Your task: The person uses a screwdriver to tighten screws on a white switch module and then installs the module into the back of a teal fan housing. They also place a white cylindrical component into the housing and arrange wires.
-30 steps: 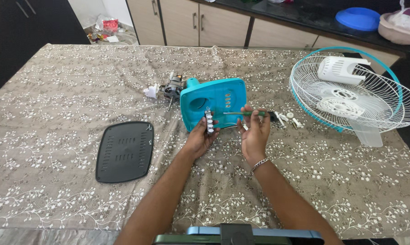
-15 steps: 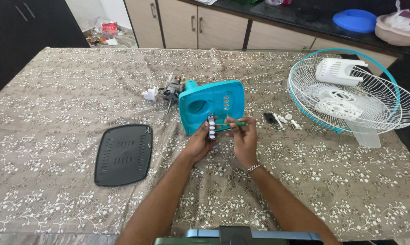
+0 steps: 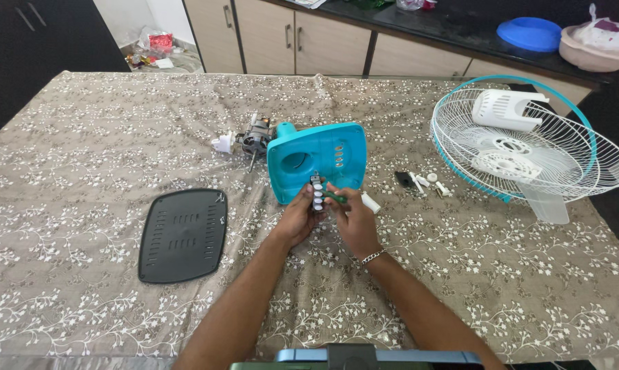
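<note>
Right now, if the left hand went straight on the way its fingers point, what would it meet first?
Probably the teal fan housing, just beyond the button switch strip that the left hand holds; depth is unclear.

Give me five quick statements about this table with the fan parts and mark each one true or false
1. The left hand holds a small switch block with white buttons. True.
2. The right hand holds a hammer. False: it holds a green-handled screwdriver at the switch block.
3. The teal housing lies just beyond both hands. True.
4. The black vented plate rests inside the wire fan guard. False: it lies flat on the tablecloth, left of the hands.
5. The motor sits to the right of the fan guard. False: it lies left of the teal housing.
</note>
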